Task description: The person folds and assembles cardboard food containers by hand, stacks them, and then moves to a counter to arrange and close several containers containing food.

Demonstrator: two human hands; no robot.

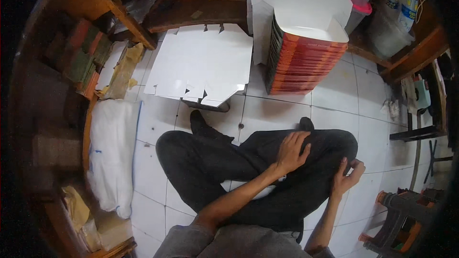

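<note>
Black trousers — both hands resting there

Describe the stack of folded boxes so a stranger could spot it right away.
On the white tiled floor ahead of the seated person's crossed legs stands the stack of folded boxes. Unlike the flat white cardboard sheets on its left, it shows orange-red edges.

Packing workshop: flat cartons, stacked boxes.
</note>
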